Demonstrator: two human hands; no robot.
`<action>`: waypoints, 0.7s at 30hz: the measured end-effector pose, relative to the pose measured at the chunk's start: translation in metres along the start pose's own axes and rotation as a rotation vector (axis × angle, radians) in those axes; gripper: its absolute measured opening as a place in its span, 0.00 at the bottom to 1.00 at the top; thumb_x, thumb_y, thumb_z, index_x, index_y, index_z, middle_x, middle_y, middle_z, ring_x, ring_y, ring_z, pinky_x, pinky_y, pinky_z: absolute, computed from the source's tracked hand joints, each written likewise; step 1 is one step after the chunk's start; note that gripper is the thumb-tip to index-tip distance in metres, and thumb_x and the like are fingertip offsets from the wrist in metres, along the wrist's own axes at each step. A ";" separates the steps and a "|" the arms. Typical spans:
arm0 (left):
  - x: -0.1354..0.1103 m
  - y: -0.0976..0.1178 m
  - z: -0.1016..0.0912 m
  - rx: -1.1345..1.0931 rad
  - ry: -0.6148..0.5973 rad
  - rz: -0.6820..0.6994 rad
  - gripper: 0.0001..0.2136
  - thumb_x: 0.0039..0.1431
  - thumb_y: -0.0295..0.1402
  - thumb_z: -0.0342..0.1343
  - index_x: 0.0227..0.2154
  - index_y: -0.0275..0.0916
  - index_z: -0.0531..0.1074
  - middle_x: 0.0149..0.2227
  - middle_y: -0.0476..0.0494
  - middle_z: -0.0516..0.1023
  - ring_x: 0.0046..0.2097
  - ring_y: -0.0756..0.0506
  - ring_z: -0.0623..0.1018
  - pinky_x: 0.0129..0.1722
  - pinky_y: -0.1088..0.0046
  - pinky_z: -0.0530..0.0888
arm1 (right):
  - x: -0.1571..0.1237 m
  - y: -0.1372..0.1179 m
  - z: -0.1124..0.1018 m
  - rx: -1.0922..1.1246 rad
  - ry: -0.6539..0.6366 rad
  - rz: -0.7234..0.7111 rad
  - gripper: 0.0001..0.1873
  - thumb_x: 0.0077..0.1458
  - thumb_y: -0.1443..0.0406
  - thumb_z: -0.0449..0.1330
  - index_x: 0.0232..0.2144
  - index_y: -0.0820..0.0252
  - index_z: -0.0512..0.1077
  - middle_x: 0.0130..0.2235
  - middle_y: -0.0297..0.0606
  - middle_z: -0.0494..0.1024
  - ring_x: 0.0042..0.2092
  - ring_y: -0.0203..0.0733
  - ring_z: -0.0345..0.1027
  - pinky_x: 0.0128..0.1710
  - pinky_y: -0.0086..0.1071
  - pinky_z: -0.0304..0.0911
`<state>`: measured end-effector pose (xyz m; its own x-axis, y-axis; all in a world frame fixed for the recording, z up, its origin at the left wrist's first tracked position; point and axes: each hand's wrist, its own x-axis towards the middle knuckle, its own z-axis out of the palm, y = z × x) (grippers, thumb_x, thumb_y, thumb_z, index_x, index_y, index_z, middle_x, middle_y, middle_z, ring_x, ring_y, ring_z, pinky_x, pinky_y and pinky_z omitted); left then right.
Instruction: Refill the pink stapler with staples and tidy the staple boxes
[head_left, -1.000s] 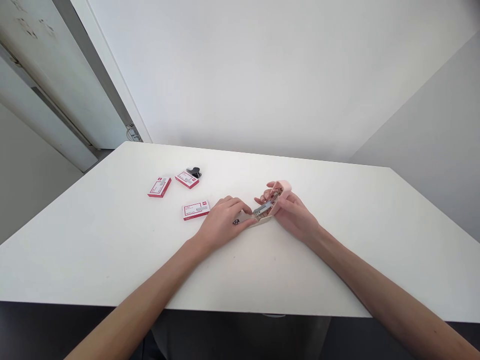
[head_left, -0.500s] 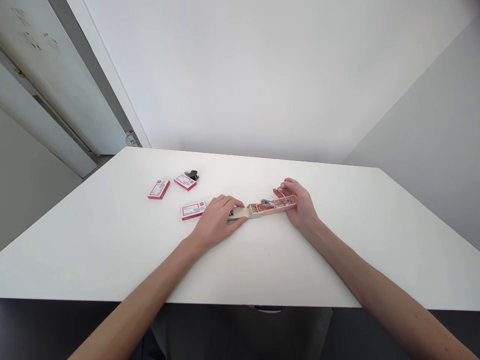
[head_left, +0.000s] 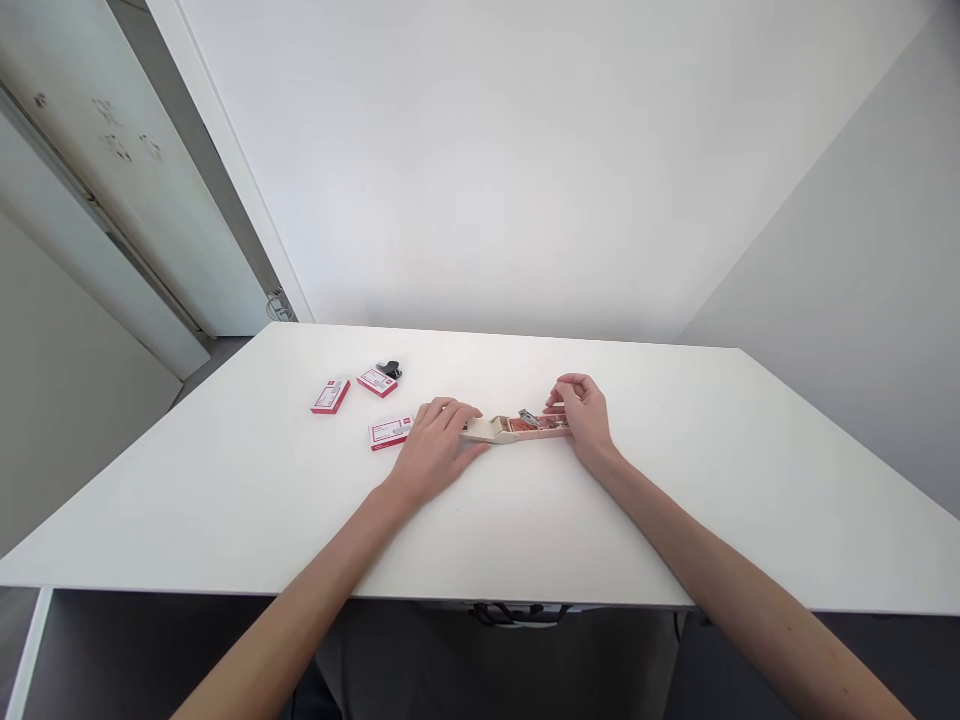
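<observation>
Both hands on a stapler (head_left: 517, 428) swung open flat on the white table (head_left: 675, 500).

The left hand (head_left: 439, 445) lies over the stapler's cream end, fingers close together and pressed down on it, hiding that tip. The right hand (head_left: 585, 415) holds the pink end with fingers curled in narrow around it; its thumb is out of sight. The metal parts in the open middle are too small to make out. Just left of the stapler, beside the left hand, lies a red-and-white staple box (head_left: 390, 433). Two more staple boxes (head_left: 377, 382) (head_left: 330, 396) sit farther left of the stapler, and a black binder clip (head_left: 391, 370) is half hidden behind the nearer one. The box print is unreadable.
</observation>
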<state>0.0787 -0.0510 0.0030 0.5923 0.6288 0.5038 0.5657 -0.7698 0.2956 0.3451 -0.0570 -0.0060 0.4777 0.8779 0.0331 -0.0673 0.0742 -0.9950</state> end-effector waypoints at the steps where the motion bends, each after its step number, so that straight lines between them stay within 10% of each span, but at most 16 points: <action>1: -0.001 0.000 -0.001 0.015 0.021 0.002 0.15 0.69 0.39 0.62 0.55 0.44 0.69 0.55 0.40 0.79 0.58 0.36 0.73 0.57 0.53 0.70 | -0.001 0.000 -0.001 -0.012 -0.004 -0.015 0.11 0.53 0.59 0.63 0.39 0.53 0.69 0.35 0.31 0.74 0.34 0.39 0.73 0.36 0.38 0.76; 9: -0.029 -0.022 -0.027 0.161 0.088 -0.206 0.39 0.60 0.52 0.66 0.68 0.41 0.58 0.68 0.29 0.66 0.69 0.27 0.64 0.66 0.42 0.63 | -0.029 -0.010 0.003 -0.323 0.018 -0.453 0.06 0.65 0.60 0.56 0.41 0.54 0.70 0.41 0.39 0.77 0.43 0.44 0.70 0.38 0.37 0.69; 16: -0.060 -0.046 -0.051 0.216 0.070 -0.467 0.22 0.66 0.50 0.59 0.53 0.40 0.73 0.60 0.31 0.73 0.65 0.27 0.66 0.64 0.39 0.65 | -0.064 -0.009 0.016 -0.462 -0.265 -0.786 0.04 0.66 0.68 0.56 0.38 0.53 0.70 0.36 0.38 0.78 0.37 0.43 0.72 0.38 0.39 0.66; 21: -0.062 -0.031 -0.062 0.032 0.004 -0.383 0.19 0.66 0.51 0.61 0.49 0.42 0.76 0.57 0.37 0.77 0.60 0.34 0.74 0.61 0.49 0.71 | -0.075 -0.009 0.020 -0.401 -0.573 -0.882 0.08 0.64 0.72 0.56 0.37 0.54 0.71 0.32 0.34 0.77 0.33 0.40 0.70 0.37 0.37 0.67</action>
<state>-0.0111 -0.0728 0.0133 0.3323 0.8696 0.3651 0.7632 -0.4754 0.4377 0.2928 -0.1138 0.0020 -0.2611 0.6894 0.6756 0.4311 0.7095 -0.5574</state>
